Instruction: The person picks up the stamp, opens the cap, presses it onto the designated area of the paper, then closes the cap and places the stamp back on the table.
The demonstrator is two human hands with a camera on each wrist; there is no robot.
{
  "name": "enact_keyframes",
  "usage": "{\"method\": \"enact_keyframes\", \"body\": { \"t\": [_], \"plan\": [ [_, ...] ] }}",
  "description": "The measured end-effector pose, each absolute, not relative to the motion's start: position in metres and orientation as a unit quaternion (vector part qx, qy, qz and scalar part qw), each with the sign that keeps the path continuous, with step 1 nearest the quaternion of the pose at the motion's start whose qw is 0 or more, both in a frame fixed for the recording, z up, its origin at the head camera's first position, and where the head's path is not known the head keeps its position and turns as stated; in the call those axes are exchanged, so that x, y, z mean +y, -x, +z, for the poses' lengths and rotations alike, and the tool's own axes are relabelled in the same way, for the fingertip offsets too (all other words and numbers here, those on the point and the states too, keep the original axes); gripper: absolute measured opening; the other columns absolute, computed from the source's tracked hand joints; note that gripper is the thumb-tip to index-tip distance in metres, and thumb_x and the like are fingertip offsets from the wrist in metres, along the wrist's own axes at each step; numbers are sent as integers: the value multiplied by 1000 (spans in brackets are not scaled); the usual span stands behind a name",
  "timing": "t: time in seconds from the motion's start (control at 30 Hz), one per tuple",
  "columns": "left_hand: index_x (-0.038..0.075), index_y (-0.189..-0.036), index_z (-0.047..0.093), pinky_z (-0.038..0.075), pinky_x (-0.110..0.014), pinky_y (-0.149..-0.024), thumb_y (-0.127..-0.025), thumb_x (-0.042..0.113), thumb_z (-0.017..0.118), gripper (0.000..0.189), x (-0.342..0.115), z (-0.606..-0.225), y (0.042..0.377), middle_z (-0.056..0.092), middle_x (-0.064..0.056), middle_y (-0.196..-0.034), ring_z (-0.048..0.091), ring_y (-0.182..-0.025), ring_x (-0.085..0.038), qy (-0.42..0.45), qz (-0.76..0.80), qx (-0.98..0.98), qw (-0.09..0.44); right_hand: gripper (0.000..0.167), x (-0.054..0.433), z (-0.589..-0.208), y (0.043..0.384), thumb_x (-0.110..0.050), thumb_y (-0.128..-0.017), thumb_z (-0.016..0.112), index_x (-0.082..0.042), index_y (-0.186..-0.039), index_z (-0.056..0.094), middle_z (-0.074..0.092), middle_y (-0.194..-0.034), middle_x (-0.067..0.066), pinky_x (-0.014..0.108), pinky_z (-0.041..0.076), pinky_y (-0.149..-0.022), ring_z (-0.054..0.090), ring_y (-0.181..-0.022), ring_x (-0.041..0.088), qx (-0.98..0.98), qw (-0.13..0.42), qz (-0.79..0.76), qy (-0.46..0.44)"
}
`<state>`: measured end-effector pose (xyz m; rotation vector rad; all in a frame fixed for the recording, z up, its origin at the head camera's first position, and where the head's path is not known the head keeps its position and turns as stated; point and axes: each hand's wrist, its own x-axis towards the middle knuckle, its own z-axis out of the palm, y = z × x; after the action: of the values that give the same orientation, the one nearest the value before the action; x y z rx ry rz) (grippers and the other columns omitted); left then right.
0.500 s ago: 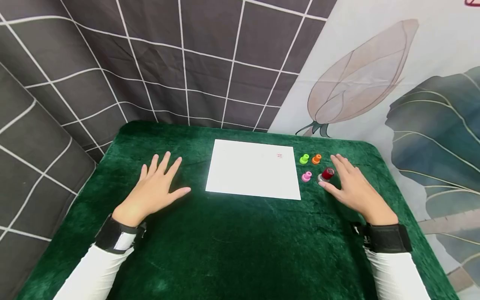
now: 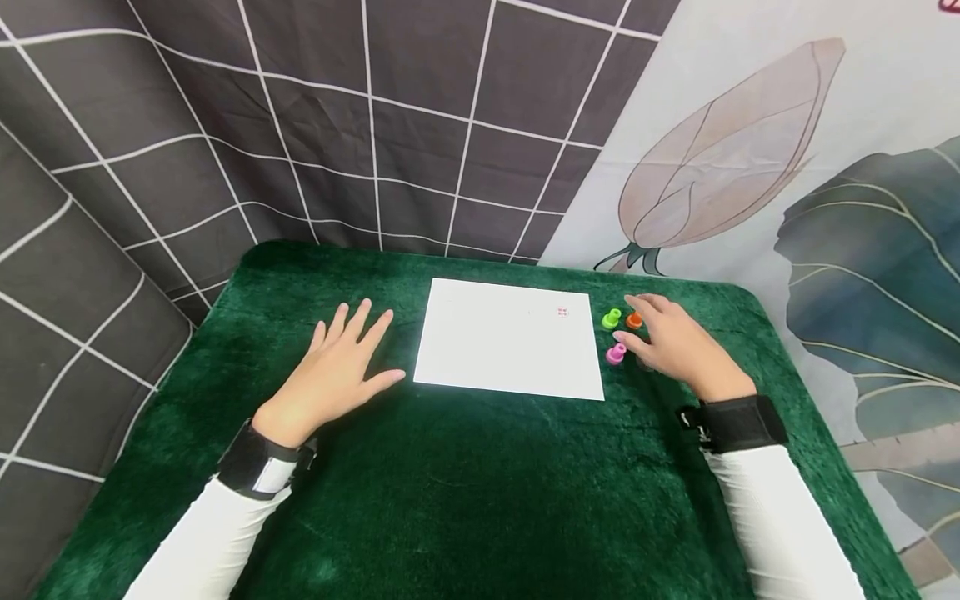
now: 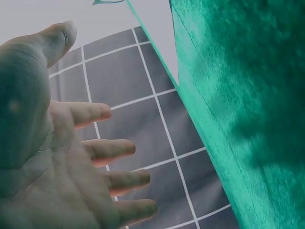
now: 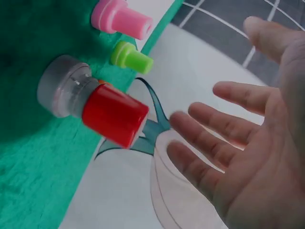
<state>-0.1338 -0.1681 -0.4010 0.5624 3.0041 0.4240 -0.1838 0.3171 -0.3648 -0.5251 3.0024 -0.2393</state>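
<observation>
My right hand (image 2: 671,343) hovers over the right side of the table, fingers loosely bent and apart, with nothing in them. Below it stands a larger stamp with a red handle (image 4: 116,114) and a clear, greyish base; the hand hides it in the head view. By the fingertips are a small orange stamp (image 2: 634,321), a lime-green stamp (image 2: 612,318) and a pink stamp (image 2: 617,354). My left hand (image 2: 330,375) is spread, palm down and empty, left of a white sheet of paper (image 2: 510,342). A small red mark (image 2: 563,312) shows near the sheet's upper right corner.
A dark green velvety cloth (image 2: 450,492) covers the table. Behind it hangs a dark grey curtain with white grid lines (image 2: 420,133), and at the right a pale cloth with a leaf print (image 2: 712,167).
My right hand has moved left and forward, from beside the red stamp to over it, covering it in the head view. My left hand has shifted slightly right toward the paper.
</observation>
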Motion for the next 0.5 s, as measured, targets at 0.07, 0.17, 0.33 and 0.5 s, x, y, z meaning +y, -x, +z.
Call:
{"method": "enact_keyframes", "body": {
  "t": [0.07, 0.17, 0.33, 0.5],
  "plan": [
    [15, -165, 25, 17, -76, -121, -99, 60, 58, 86, -166, -402, 135, 17, -22, -171, 11, -155, -54, -189, 134, 972, 26, 67, 314, -365, 194, -32, -105, 60, 6, -155, 37, 38, -153, 37, 70, 41, -110, 42, -138, 55, 980, 63, -75, 171],
    [14, -165, 25, 20, -75, -121, -100, 59, 58, 86, -162, -403, 136, 19, -21, -171, 15, -155, -54, -198, 135, 971, 27, 61, 308, -366, 208, -27, -106, 58, 8, -152, 40, 40, -150, 38, 69, 45, -107, 45, -135, 55, 979, 91, -66, 170],
    [13, -164, 27, 24, -72, -121, -100, 58, 59, 85, -156, -403, 139, 22, -19, -170, 20, -154, -52, -202, 148, 968, 33, 55, 302, -372, 226, -22, -106, 57, 10, -148, 45, 44, -148, 39, 68, 45, -108, 46, -134, 54, 977, 120, -46, 168],
    [12, -163, 29, 25, -70, -122, -100, 56, 60, 83, -152, -404, 141, 24, -19, -170, 23, -154, -52, -200, 160, 966, 38, 45, 301, -378, 237, -14, -104, 61, 9, -142, 54, 54, -140, 35, 65, 47, -107, 50, -132, 51, 973, 131, -40, 184]
  ]
}}
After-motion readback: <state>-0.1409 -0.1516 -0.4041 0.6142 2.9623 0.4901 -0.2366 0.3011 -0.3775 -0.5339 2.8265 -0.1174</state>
